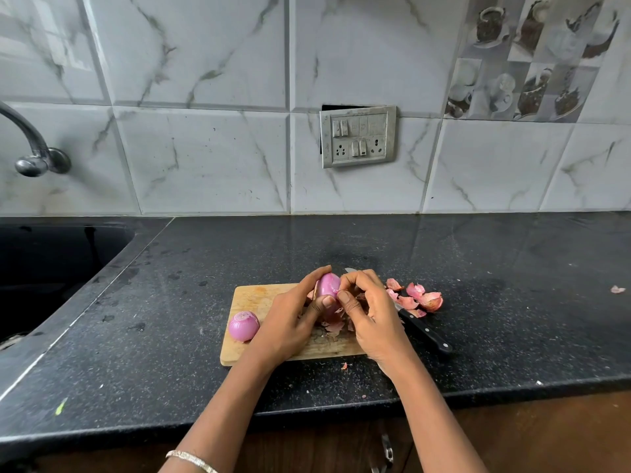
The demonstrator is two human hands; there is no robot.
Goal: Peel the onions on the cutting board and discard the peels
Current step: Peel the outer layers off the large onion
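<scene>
A wooden cutting board (252,295) lies on the black counter. My left hand (290,319) grips a pink onion (328,284) held above the board, thumb across its front. My right hand (368,312) pinches at the onion's skin on its right side with thumb and fingertips. A peeled pink onion (243,326) sits at the board's left front corner. Loose peel scraps (333,327) lie on the board under my hands. A pile of pink peels (418,298) lies on the counter to the right of the board.
A black-handled knife (426,332) lies to the right of the board, its blade tip showing behind my right hand. A dark sink (51,264) and tap (34,148) are at the left. Small peel bits (617,289) lie on the counter. The counter's front edge is near.
</scene>
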